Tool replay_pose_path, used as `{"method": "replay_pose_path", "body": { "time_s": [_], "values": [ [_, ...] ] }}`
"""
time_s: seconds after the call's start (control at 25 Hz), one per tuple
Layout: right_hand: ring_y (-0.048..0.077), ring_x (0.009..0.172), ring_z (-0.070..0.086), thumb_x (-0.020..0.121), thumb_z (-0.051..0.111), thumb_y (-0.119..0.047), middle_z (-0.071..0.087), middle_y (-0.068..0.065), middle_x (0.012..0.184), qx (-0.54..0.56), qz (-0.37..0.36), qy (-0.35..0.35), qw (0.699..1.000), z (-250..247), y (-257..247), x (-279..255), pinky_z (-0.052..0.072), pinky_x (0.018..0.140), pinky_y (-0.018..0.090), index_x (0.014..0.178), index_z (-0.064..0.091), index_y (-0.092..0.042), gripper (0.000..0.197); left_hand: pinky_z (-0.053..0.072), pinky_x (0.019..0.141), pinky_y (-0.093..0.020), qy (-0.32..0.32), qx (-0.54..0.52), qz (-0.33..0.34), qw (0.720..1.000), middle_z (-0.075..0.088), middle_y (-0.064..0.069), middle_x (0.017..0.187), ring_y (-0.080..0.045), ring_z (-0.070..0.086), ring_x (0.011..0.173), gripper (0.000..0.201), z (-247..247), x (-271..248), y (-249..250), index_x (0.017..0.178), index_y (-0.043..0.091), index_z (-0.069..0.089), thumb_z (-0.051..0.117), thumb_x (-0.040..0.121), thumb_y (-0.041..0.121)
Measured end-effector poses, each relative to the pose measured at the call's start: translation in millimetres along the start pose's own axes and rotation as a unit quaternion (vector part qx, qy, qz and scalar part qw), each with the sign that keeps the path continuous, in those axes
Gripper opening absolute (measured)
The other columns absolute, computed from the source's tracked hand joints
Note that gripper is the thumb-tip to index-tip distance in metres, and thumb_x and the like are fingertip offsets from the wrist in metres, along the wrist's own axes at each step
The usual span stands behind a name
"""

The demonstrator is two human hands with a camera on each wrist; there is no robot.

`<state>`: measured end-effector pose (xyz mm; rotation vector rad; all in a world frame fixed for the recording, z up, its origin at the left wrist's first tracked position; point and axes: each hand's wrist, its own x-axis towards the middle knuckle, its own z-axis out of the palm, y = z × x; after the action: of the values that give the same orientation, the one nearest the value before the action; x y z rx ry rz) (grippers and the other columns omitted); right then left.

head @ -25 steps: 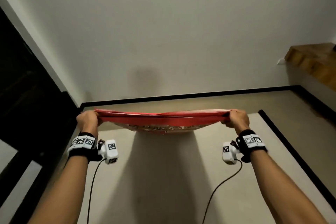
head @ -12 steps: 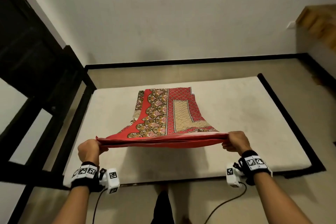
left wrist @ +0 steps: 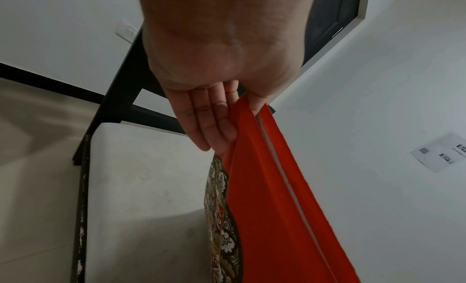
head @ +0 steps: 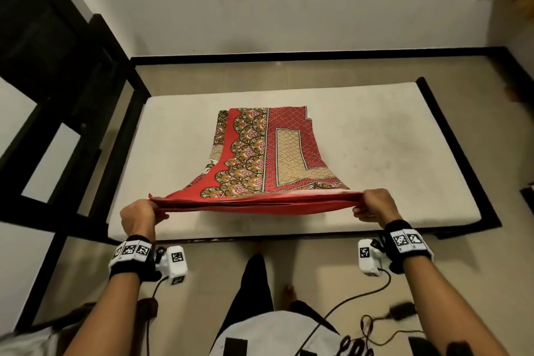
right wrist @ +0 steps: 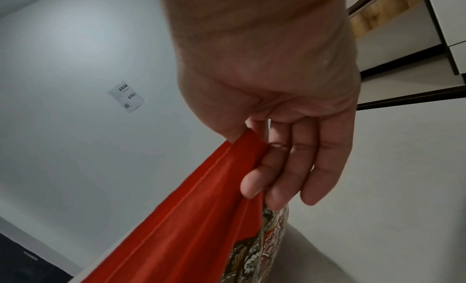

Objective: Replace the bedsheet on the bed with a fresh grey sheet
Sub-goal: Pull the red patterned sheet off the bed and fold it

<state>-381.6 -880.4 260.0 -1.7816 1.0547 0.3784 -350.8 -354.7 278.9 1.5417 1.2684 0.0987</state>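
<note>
**Folded red sheet stretched between my two hands above a bare mattress**

Head view. I stand at the near long side of the bed, arms extended. My left hand (head: 138,218) and my right hand (head: 374,205) each grip one end of the near edge of a folded red patterned bedsheet (head: 268,153). This edge is lifted clear of the mattress (head: 390,139) and pulled into a nearly straight, layered line between my hands. From there the sheet slopes away and down, and its far end lies flat on the middle of the mattress. The upper face shows a red lattice field, a beige panel and a scalloped floral border. The mattress is off-white and sits in a black bed frame (head: 462,153). A black ladder-like frame (head: 72,113) stands at the left end of the bed, and a white wall (head: 274,0) rises behind it.

Left wrist view. My fingers (left wrist: 209,120) are curled together under the plain red underside of the sheet (left wrist: 264,197), with the cloth clamped between them and my thumb.

Right wrist view. My fingers (right wrist: 297,163) are curled round the bunched red edge (right wrist: 189,217) and pinch it against my thumb. A printed paper (right wrist: 127,98) is stuck on the wall.
</note>
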Motion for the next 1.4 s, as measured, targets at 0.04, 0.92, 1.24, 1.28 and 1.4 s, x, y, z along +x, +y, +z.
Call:
{"method": "replay_pose_path", "body": {
  "time_s": [0.04, 0.92, 1.24, 1.28, 1.4],
  "values": [
    [0.035, 0.065, 0.074, 0.088, 0.039, -0.008, 0.075, 0.025, 0.073, 0.004, 0.001, -0.002, 1.000, 0, -2, 3, 0.061, 0.063, 0.036, 0.096, 0.070, 0.006, 0.035, 0.064, 0.070, -0.043, 0.000, -0.007, 0.003, 1.000, 0.071, -0.020, 0.074, -0.036, 0.072, 0.060, 0.019, 5, 5, 4, 0.080, -0.001, 0.069, 0.055, 0.068, -0.006],
    [0.031, 0.071, 0.067, 0.082, 0.053, 0.002, 0.067, 0.014, 0.074, 0.123, 0.010, 0.069, 0.990, 92, -184, 188, 0.064, 0.077, 0.049, 0.081, 0.075, -0.005, 0.023, 0.063, 0.073, -0.034, -0.150, 0.000, 0.013, 0.989, 0.071, -0.009, 0.069, -0.032, 0.068, 0.072, 0.018, 253, 203, 152, 0.079, 0.006, 0.069, 0.054, 0.075, -0.004],
    [0.026, 0.058, 0.070, 0.089, 0.055, -0.004, 0.069, 0.017, 0.068, 0.160, 0.009, 0.064, 0.985, 128, -287, 299, 0.061, 0.058, 0.032, 0.085, 0.069, -0.004, 0.015, 0.061, 0.074, -0.029, -0.217, -0.028, 0.035, 0.975, 0.064, -0.009, 0.093, -0.021, 0.069, 0.072, 0.009, 355, 259, 214, 0.085, 0.015, 0.060, 0.052, 0.088, 0.013],
    [0.026, 0.060, 0.070, 0.089, 0.055, -0.005, 0.069, 0.019, 0.070, 0.163, 0.006, 0.055, 0.985, 134, -296, 317, 0.061, 0.061, 0.033, 0.084, 0.068, -0.005, 0.015, 0.062, 0.074, -0.030, -0.231, -0.032, 0.035, 0.972, 0.062, -0.009, 0.091, -0.022, 0.068, 0.074, 0.010, 372, 268, 219, 0.084, 0.014, 0.059, 0.050, 0.089, 0.013],
    [0.027, 0.062, 0.069, 0.092, 0.053, -0.010, 0.070, 0.020, 0.073, 0.157, 0.000, 0.029, 0.987, 153, -320, 370, 0.061, 0.069, 0.038, 0.084, 0.066, -0.005, 0.016, 0.064, 0.076, -0.032, -0.258, -0.042, 0.036, 0.965, 0.058, -0.012, 0.089, -0.025, 0.065, 0.078, 0.009, 417, 296, 229, 0.082, 0.008, 0.054, 0.046, 0.085, 0.008]
  ]
}}
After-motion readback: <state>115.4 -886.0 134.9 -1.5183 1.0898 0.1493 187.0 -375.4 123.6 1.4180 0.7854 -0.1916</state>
